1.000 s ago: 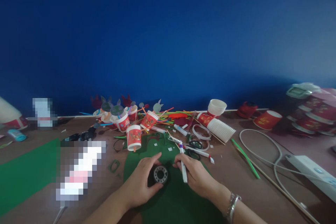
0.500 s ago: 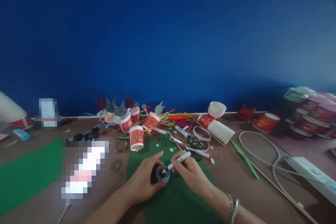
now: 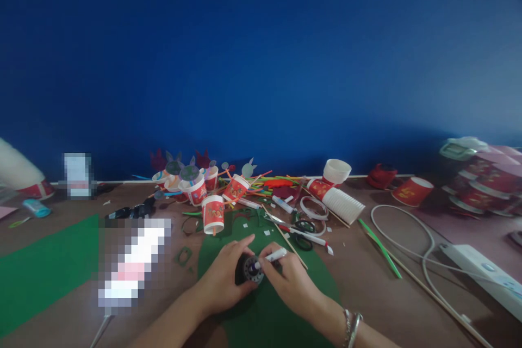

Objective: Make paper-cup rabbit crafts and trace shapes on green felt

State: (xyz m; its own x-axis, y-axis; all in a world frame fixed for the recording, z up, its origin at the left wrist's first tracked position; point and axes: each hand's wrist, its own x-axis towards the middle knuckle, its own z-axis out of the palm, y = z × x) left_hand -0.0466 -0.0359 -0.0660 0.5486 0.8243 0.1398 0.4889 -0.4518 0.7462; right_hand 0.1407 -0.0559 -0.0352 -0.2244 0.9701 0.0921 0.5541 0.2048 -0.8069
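My left hand (image 3: pixel 223 274) curls its thumb and fingers around a small round dark object with a grey ring of holes on its face (image 3: pixel 256 277). In my right hand (image 3: pixel 294 278) a white marker pen (image 3: pixel 277 254) is pinched, slanting down to the left. The marker's dark tip end lies at the middle of the round object; whether it touches cannot be made out. Both hands are over a dark green sheet (image 3: pixel 269 326) on the brown table (image 3: pixel 163 326). Just beyond them lie scissors (image 3: pixel 304 232) and a thin wooden stick (image 3: pixel 294 250).
Red-and-white paper cups (image 3: pixel 213 215) with paper shapes stand at the back left. A stack of cups (image 3: pixel 340 201) lies behind the scissors. At right are a white cable (image 3: pixel 373 215) and a power strip (image 3: pixel 481 266); a green sheet (image 3: pixel 49 272) lies left.
My right hand has shifted left and down, bringing the marker further over the round object's centre. A wooden stick behind that hand now shows more. My left hand keeps its hold.
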